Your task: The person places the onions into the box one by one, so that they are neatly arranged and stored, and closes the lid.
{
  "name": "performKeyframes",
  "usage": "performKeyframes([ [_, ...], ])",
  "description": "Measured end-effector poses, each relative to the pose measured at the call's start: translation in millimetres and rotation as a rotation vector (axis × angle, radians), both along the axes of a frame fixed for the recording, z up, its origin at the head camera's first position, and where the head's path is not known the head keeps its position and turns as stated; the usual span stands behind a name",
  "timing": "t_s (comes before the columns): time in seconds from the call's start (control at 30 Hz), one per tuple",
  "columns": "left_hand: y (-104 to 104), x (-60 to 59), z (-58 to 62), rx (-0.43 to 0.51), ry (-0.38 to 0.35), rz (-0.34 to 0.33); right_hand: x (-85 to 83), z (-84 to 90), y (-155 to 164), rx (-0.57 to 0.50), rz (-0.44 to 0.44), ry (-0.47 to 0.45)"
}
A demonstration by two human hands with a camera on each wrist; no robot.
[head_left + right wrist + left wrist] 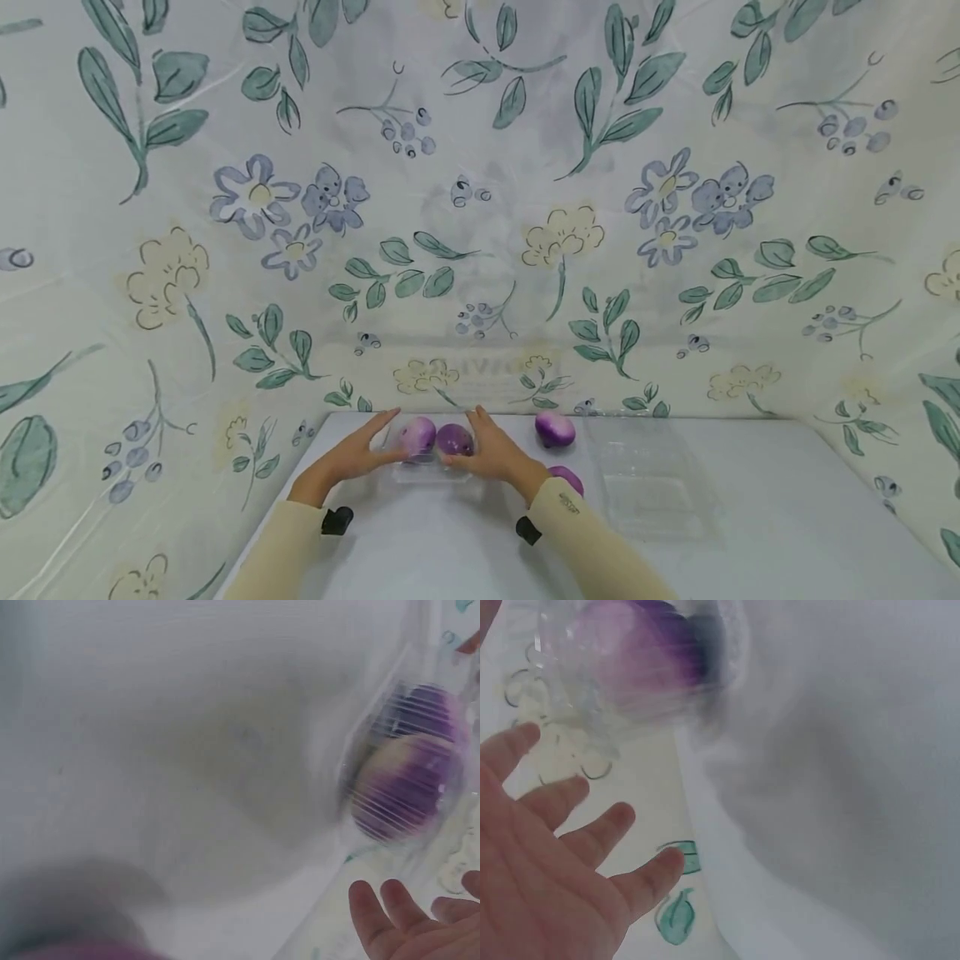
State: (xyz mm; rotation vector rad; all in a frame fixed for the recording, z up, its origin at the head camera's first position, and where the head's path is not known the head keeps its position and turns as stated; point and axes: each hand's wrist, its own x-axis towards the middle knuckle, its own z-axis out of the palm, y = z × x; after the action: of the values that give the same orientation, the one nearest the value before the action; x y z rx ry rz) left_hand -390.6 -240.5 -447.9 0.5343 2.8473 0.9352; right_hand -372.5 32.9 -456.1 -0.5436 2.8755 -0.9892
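Small mark on right sleeve point(568, 501), too small to read.

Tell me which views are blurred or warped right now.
Head view: sharp, evenly lit, but wide-angle bending curves the floral cloth. Left wrist view: left hand fairly clear, the clear container and purple onion smeared. Right wrist view: soft all over, onions streaked behind plastic.

White table point(787, 517); turnips point(555, 429), clear containers point(648, 487)
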Motion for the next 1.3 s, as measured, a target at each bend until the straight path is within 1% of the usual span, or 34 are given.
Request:
performKeyframes([
  [0.13, 2, 9.1, 6.9, -0.004, 0.051, 0.011, 5.9, 8.3, 10, 0.024, 0.036, 0.023],
  [0.23, 4, 18.6, 9.6, -0.017, 0.092, -0.006, 13.5, 15.2, 24, 0.039, 0.080, 0.059],
  [0.33, 5, 28.0, 8.9, -0.048, 0.146, -0.027, 24.2, 22.7, 42, 0.058, 0.109, 0.101],
  [0.47, 6, 39.5, 4.3, -0.164, 0.265, -0.031, 38.6, 29.3, 70, 0.093, 0.124, 0.155],
  [0.57, 7, 47.0, 2.0, -0.241, 0.333, -0.016, 45.6, 30.4, 92, 0.137, 0.116, 0.200],
  [0.67, 10, 52.3, 0.5, -0.266, 0.357, -0.030, 50.5, 29.1, 114, 0.186, 0.083, 0.230],
  [0.83, 19, 59.3, -1.6, -0.270, 0.383, -0.066, 59.7, 25.5, 148, 0.233, 0.044, 0.259],
  [0.93, 28, 63.9, -3.6, -0.255, 0.397, -0.084, 67.5, 21.6, 164, 0.244, 0.029, 0.282],
  [1.2, 66, 74.9, -7.2, -0.194, 0.407, -0.213, 92.2, 12.6, 215, 0.260, -0.072, 0.386],
  [1.27, 75, 76.9, -8.7, -0.192, 0.409, -0.242, 97.9, 10.8, 227, 0.260, -0.092, 0.389],
  [1.3, 79, 78.0, -9.2, -0.193, 0.406, -0.256, 100.9, 9.4, 233, 0.260, -0.105, 0.377],
])
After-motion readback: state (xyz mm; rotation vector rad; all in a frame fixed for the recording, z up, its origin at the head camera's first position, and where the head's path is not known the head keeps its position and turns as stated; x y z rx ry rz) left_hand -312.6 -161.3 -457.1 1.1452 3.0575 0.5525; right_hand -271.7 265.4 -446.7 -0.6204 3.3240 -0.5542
